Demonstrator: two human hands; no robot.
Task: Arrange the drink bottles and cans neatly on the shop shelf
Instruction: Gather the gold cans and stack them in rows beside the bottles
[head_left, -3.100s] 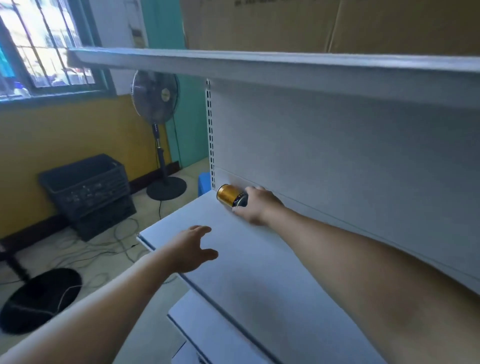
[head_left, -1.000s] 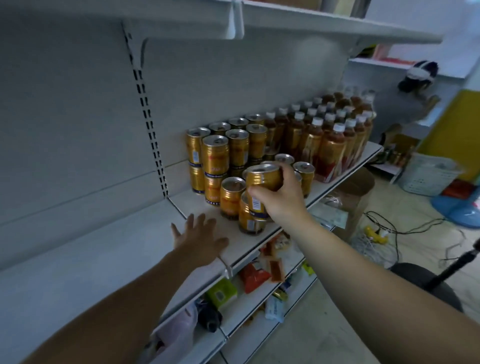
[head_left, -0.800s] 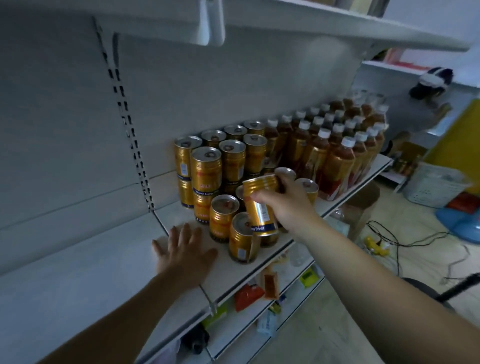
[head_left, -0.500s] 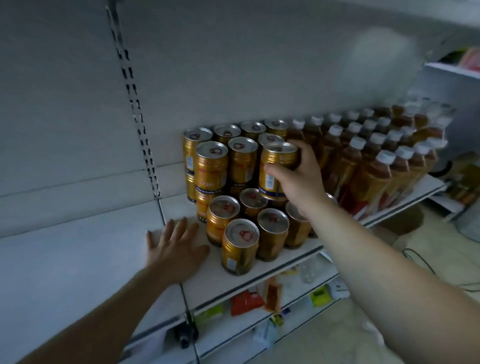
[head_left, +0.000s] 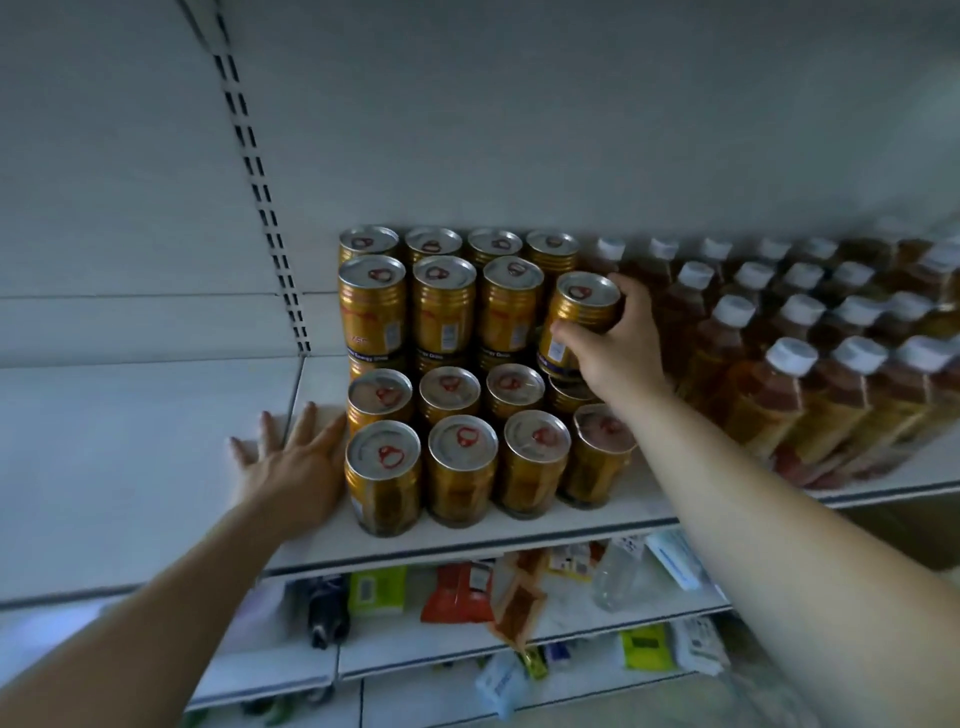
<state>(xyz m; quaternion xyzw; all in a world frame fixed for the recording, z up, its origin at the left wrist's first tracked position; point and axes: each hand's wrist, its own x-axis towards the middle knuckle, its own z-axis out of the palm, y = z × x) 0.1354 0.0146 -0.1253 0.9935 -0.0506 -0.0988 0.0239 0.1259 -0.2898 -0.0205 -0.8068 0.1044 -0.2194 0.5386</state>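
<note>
Gold ribbed metal can (head_left: 577, 312), gripped by your curled right hand (head_left: 621, 358): lower it squarely; left hand (head_left: 296, 467) lies spread.

The right hand (head_left: 618, 358) has raised its gold can (head_left: 579, 312) to the stacked row (head_left: 444, 306) — beside the bottles (head_left: 719, 358).

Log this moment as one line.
right hand: grips gold can at stacked tier's right end | left hand: flat on shelf beside front cans | bottles: standing at right
</note>
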